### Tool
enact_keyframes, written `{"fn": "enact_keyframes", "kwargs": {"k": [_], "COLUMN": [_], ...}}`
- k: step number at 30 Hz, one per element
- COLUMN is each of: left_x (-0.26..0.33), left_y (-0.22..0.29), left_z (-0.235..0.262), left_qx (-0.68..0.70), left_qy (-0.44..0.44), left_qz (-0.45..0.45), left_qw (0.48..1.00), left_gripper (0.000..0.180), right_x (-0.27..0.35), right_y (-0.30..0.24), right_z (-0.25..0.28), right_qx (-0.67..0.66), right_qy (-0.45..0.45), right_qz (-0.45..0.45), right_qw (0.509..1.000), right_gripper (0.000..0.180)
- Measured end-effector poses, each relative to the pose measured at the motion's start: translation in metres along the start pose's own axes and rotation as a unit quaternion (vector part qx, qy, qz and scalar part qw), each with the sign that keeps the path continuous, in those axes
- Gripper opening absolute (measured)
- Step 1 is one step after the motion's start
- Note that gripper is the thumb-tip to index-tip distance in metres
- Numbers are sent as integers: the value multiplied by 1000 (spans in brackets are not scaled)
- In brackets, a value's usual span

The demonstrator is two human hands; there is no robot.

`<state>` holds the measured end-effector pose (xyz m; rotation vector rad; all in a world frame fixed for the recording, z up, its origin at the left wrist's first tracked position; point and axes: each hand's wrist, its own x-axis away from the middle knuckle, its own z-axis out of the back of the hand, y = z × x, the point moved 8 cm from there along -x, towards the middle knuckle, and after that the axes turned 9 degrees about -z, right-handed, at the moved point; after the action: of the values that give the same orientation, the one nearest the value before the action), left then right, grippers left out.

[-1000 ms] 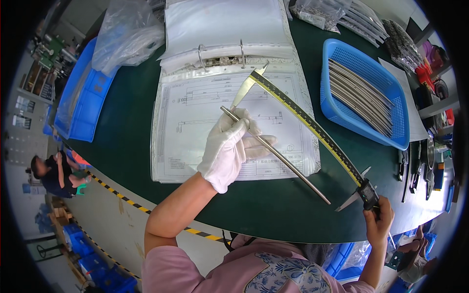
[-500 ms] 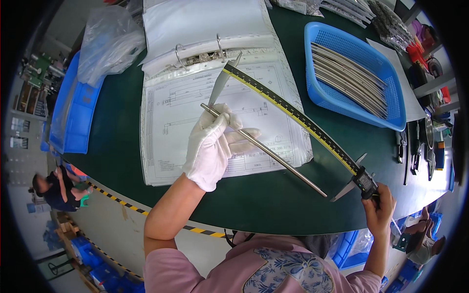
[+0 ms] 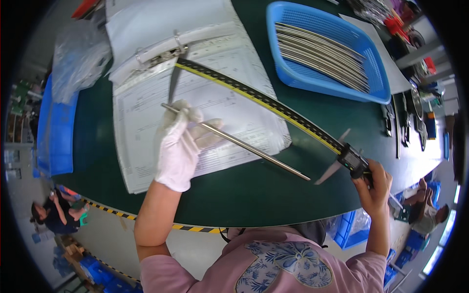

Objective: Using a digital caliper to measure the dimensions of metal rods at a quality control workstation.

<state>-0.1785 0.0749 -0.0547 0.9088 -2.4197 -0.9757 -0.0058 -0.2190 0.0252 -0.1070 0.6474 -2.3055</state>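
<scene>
Head view: gloved left hand [image 3: 178, 146] pinches 1 long steel rod [image 3: 234, 141] at its far-left end over the open binder [image 3: 161, 49]; bare right hand [image 3: 373, 188] is clenched on the big digital caliper [image 3: 264, 102] near its readout. Rod's right tip looks unsupported, I think, so it could sag or slip off the jaws.

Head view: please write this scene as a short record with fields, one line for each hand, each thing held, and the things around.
left hand: white-gloved left hand grips a thin metal rod near its far end
right hand: bare right hand holds the slider end of a long digital caliper
rod and caliper: rod lies between the caliper jaws, above the table
under them: open ring binder with printed sheets
table: dark green table
nearby: blue basket of similar metal rods, at the right
</scene>
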Motion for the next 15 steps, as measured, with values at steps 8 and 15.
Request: {"fn": "enact_keyframes", "kwargs": {"k": [8, 15], "left_x": [-7, -3], "left_y": [3, 4], "left_z": [10, 4], "left_qx": [19, -12], "left_qy": [31, 12], "left_qz": [-6, -22], "left_qw": [999, 1000], "left_gripper": [16, 16], "right_x": [-3, -3], "right_y": [-14, -5], "right_z": [9, 9], "right_qx": [70, 23], "right_qy": [31, 42], "right_qz": [91, 35], "right_qw": [993, 998], "right_gripper": [33, 32]}}
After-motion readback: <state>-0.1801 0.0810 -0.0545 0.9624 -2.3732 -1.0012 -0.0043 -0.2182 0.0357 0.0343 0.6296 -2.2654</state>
